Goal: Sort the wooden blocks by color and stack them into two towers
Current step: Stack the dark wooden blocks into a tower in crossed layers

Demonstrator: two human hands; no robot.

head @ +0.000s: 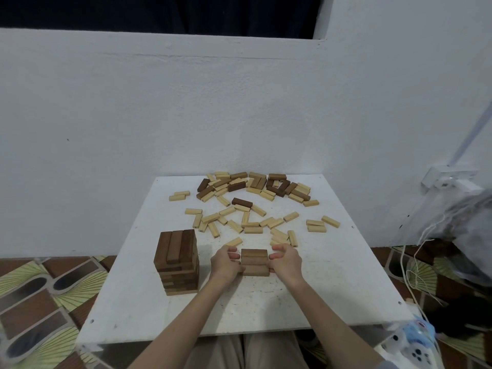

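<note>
A tall tower of dark brown blocks (177,262) stands on the left of the white table (332,288). To its right, three dark brown blocks (254,262) lie side by side as one flat row. My left hand (226,263) presses the row's left end and my right hand (285,259) presses its right end, squeezing the three together. Loose light blocks (250,225) are scattered over the middle of the table. A mixed heap of dark and light blocks (255,186) lies along the far edge.
A white wall rises just behind the table. Cables and a grey bag (458,227) sit to the right, with a blue and white toy (415,342) near the table's front right corner. Patterned floor shows to the left. My legs are under the front edge.
</note>
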